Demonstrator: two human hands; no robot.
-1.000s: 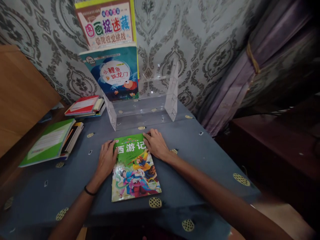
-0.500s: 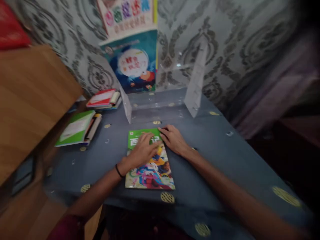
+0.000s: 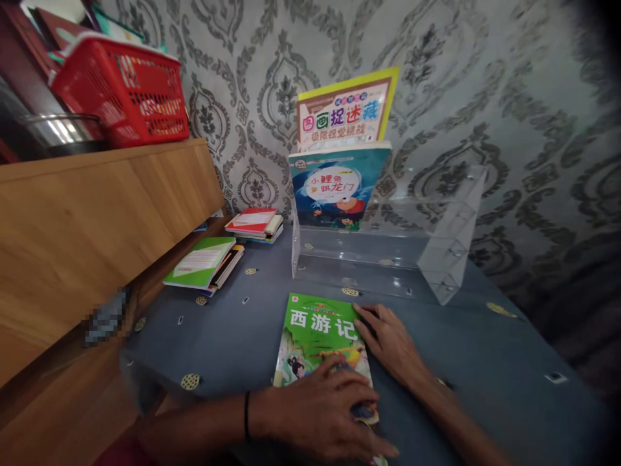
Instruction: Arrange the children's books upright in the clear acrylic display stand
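A green picture book (image 3: 320, 323) with white Chinese characters lies flat on the table in front of me. My left hand (image 3: 330, 408), a black band at its wrist, rests across the lower half of the cover with fingers stretched out, hiding part of the picture. At the book's upper right edge is my right hand (image 3: 388, 333); its fingertips touch the edge and its fingers are extended. Neither hand grips the book. Beyond it, a clear acrylic book rack (image 3: 441, 252) holds a blue fish storybook (image 3: 334, 188) and a yellow-edged book (image 3: 344, 110).
Two stacks of books lie at the left, one topped by a green book (image 3: 201, 262), the other by a red book (image 3: 252, 220). A wooden cabinet (image 3: 107, 207) bears a red basket (image 3: 130, 90) and a metal bowl (image 3: 63, 129). Patterned wallpaper backs the blue tablecloth (image 3: 233, 336).
My left hand has slid from the title down to the book's lower part, uncovering the title. My right hand stays at the upper right edge. The view has tilted up and left, showing the basket.
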